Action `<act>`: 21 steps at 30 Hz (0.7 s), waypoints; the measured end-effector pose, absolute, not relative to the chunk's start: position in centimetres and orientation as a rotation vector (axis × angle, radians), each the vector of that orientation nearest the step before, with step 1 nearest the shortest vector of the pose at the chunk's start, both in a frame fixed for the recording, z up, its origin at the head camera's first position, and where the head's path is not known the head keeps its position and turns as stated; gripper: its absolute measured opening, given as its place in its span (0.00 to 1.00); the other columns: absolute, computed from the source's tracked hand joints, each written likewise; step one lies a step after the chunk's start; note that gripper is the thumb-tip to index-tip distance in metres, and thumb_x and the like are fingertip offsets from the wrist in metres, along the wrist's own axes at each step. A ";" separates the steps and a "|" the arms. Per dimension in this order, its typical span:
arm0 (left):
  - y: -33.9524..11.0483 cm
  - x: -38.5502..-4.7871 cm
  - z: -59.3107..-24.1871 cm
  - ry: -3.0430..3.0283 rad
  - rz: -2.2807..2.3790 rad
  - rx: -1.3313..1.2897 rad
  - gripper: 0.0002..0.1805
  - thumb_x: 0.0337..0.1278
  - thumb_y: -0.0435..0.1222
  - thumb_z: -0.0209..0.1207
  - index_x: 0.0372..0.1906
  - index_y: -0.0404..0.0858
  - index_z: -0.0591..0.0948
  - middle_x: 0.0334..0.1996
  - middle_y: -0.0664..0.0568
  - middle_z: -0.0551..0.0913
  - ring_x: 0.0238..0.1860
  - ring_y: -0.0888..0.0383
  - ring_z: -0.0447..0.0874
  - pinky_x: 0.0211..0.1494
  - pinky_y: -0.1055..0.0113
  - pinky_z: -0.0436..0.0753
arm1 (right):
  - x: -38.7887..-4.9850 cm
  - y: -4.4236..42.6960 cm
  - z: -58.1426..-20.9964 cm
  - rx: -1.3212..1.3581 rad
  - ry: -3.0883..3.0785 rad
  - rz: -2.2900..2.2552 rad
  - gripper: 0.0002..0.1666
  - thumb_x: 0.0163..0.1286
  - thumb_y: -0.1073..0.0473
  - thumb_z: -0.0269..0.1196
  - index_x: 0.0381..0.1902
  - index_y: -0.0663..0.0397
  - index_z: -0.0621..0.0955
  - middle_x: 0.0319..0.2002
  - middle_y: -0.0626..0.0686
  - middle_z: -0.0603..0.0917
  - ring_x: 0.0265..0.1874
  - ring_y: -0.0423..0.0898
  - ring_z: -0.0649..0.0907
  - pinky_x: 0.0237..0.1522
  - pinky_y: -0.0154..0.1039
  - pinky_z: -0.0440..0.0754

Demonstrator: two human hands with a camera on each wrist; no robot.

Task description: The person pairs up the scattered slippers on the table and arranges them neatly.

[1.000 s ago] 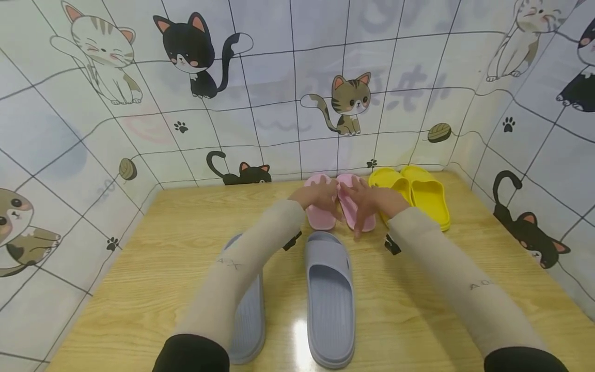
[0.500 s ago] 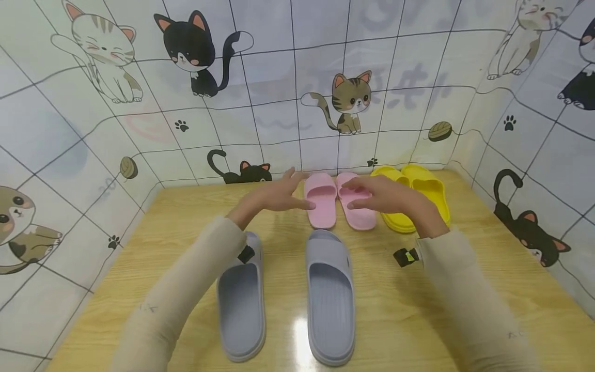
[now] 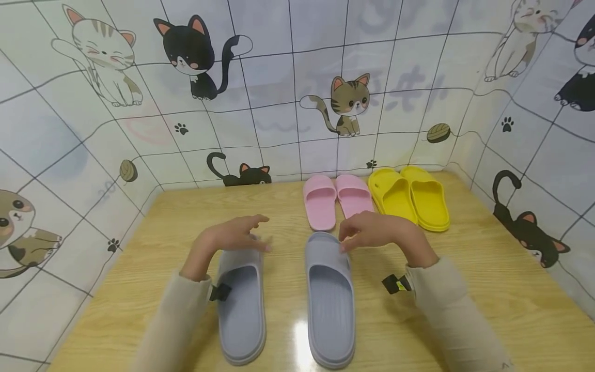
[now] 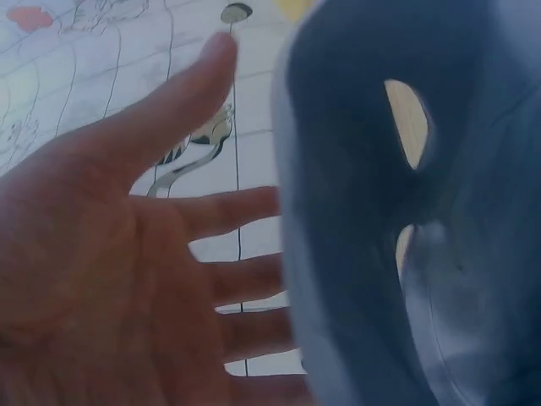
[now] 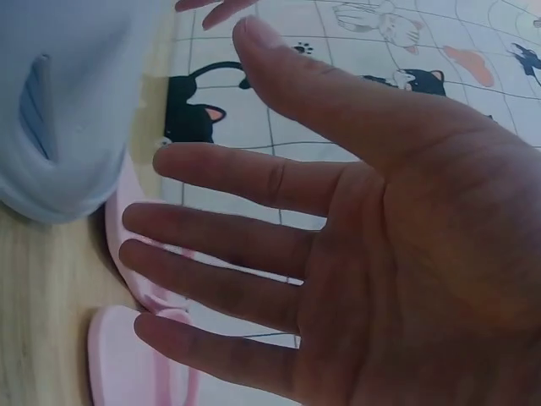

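Two grey slippers stand side by side on a wooden surface in the head view. Over the toe of the left grey slipper (image 3: 241,315) hovers my left hand (image 3: 232,235), thumb and fingers spread. That slipper's upper (image 4: 338,194) fills the right of the left wrist view and covers the fingertips. Just right of the right grey slipper (image 3: 330,310), near its toe, is my right hand (image 3: 378,230), holding nothing. Its fingers are extended in the right wrist view, apart from the slipper's upper (image 5: 93,101). Contact between the left fingertips and slipper cannot be told.
A pair of pink slippers (image 3: 321,212) stands against the back wall, the right one partly behind my right hand. Yellow slippers (image 3: 429,206) sit beside them on the right. Cat-patterned walls (image 3: 279,103) enclose the wooden surface (image 3: 181,206) at the back and sides.
Both hands have drawn back from the pink slippers toward me and moved apart. The left now sits over the left grey slipper, the right beside the right one. The slippers look unmoved.
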State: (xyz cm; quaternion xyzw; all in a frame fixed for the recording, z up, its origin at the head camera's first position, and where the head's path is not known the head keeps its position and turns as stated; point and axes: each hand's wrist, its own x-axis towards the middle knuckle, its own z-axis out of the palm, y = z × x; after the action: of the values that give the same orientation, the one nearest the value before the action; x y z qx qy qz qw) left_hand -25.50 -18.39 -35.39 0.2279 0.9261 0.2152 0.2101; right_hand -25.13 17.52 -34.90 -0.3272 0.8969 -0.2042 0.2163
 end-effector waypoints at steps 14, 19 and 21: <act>-19.3 -24.8 -34.9 2.533 0.397 0.499 0.47 0.40 0.51 0.81 0.70 0.46 0.74 0.67 0.47 0.78 0.67 0.46 0.75 0.67 0.45 0.77 | -24.5 16.0 -35.8 -0.852 2.463 -0.504 0.26 0.58 0.46 0.77 0.51 0.49 0.83 0.54 0.51 0.86 0.59 0.55 0.82 0.64 0.53 0.81; -19.4 -24.6 -34.7 2.526 0.384 0.466 0.47 0.39 0.50 0.81 0.70 0.45 0.75 0.67 0.47 0.77 0.66 0.45 0.75 0.66 0.44 0.78 | -24.3 15.4 -35.8 -0.817 2.475 -0.472 0.29 0.54 0.47 0.80 0.50 0.49 0.82 0.50 0.51 0.85 0.54 0.52 0.82 0.60 0.50 0.81; -19.4 -24.6 -34.8 2.522 0.382 0.467 0.47 0.40 0.50 0.81 0.70 0.45 0.75 0.67 0.48 0.78 0.66 0.46 0.75 0.65 0.45 0.79 | -24.3 15.3 -35.9 -0.800 2.482 -0.450 0.31 0.52 0.47 0.81 0.50 0.48 0.81 0.50 0.50 0.84 0.52 0.50 0.81 0.59 0.49 0.81</act>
State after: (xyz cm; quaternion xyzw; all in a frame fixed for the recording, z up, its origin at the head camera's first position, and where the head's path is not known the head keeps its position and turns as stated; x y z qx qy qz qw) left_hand -24.58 -19.35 -34.82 0.1733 0.9362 0.1417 0.2708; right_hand -24.29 15.32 -35.89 -0.2931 0.9092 -0.1649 0.2453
